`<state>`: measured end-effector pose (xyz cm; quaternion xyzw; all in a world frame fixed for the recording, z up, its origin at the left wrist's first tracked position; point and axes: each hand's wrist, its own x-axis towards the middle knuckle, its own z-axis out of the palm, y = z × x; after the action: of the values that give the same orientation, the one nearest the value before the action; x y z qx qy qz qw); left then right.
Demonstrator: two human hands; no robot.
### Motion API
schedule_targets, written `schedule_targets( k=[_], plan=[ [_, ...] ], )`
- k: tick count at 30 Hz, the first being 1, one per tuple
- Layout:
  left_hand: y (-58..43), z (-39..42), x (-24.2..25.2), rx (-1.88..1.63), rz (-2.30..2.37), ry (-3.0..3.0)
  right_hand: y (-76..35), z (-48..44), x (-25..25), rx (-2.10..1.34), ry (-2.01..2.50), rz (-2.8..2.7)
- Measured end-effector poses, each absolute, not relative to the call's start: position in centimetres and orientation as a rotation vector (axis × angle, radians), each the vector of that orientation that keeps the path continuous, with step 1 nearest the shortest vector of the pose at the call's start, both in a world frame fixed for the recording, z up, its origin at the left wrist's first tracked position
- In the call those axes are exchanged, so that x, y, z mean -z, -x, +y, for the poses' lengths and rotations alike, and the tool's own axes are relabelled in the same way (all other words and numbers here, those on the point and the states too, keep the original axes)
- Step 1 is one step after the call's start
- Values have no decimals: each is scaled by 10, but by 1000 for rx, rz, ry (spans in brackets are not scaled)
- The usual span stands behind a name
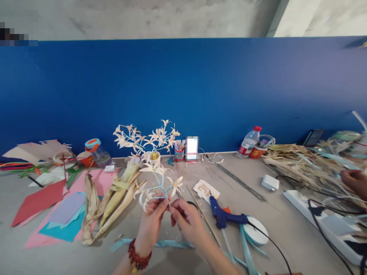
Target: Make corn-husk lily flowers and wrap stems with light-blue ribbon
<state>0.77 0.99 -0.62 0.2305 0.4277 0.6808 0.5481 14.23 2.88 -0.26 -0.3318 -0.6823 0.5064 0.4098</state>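
Observation:
My left hand (156, 215) is closed around the lower stems of a small flower spray (162, 184), which has pale husk-like petals and light blue wrapped stems. Close beside it, my right hand (185, 217) pinches at the bottom of the same stem, its fingertips nearly touching the left thumb. What exactly lies between the right fingertips is too small to make out. A light blue ribbon strip (169, 243) lies on the table beneath my wrists. Behind the spray, finished-looking flower branches (155, 139) stand in a small cup (154, 157).
A blue glue gun (225, 215) and a ribbon roll (256, 231) lie right of my hands, near a thin stick (205, 217). Corn husks (114, 202) and coloured paper (65, 217) spread leftward. A power strip (323, 225) with cables and another person's hand (355, 181) are at right.

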Motion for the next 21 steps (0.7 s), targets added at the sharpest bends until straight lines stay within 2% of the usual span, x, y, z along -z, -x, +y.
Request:
schedule_targets(
  k=[13, 18, 21],
  plan=[
    [20, 0, -1, -1603, 1288, -812, -129, 37, -5, -1156, 848, -1873],
    [26, 6, -4, -1625, 1395, -877, -125, 46, -13, -913, 872, -1967],
    [28, 7, -1, -1686, 1491, -1036, -123, 47, -16, -881, 885, -1997]
  ],
)
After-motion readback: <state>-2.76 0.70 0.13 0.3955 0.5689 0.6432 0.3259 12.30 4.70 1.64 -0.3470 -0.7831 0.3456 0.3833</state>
